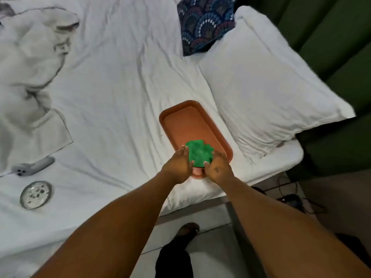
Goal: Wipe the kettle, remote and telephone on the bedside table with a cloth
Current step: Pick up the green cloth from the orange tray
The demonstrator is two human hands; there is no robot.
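A folded green cloth (pixel 198 153) lies on the near end of an orange tray (pixel 186 123) that sits on the white bed. My left hand (pixel 178 167) touches the cloth's left edge and my right hand (pixel 217 169) touches its right edge, fingers curled against it from both sides. A grey handset-like device (pixel 33 167) with a cord lies on the sheet at the left. No kettle and no bedside table are in view.
A round metal dish (pixel 36 194) lies on the sheet near the left edge. A white pillow (pixel 267 93) is right of the tray, a patterned blue cushion (pixel 204 23) behind it. A crumpled duvet (pixel 30 67) sits at far left. Cables (pixel 289 197) lie on the floor at right.
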